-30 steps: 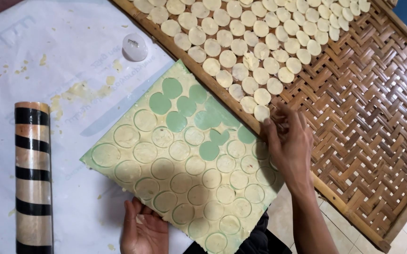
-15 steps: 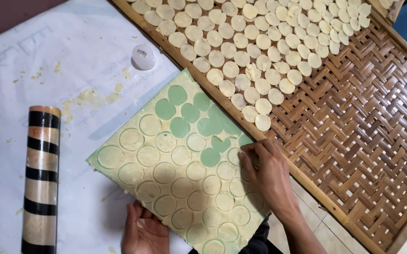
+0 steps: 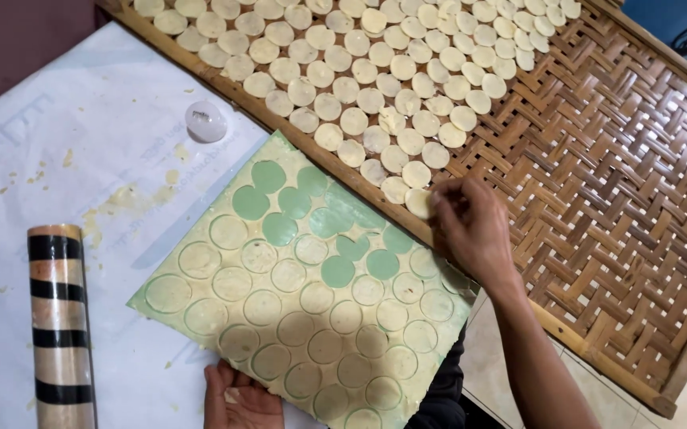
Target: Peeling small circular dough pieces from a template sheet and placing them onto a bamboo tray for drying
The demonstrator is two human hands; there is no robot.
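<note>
right hand [image 3: 470, 226] lifted disc [image 3: 419, 202] to tray [image 3: 598, 199]

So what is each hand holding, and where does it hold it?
The right hand pinches a pale dough disc by its edge at the woven tray. The left hand steadies the green board at its near edge.

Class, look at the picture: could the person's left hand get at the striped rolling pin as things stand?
Probably yes. The left hand rests at the near edge of the green board, and the rolling pin lies just beside it on the white sheet, with nothing between them.
</note>
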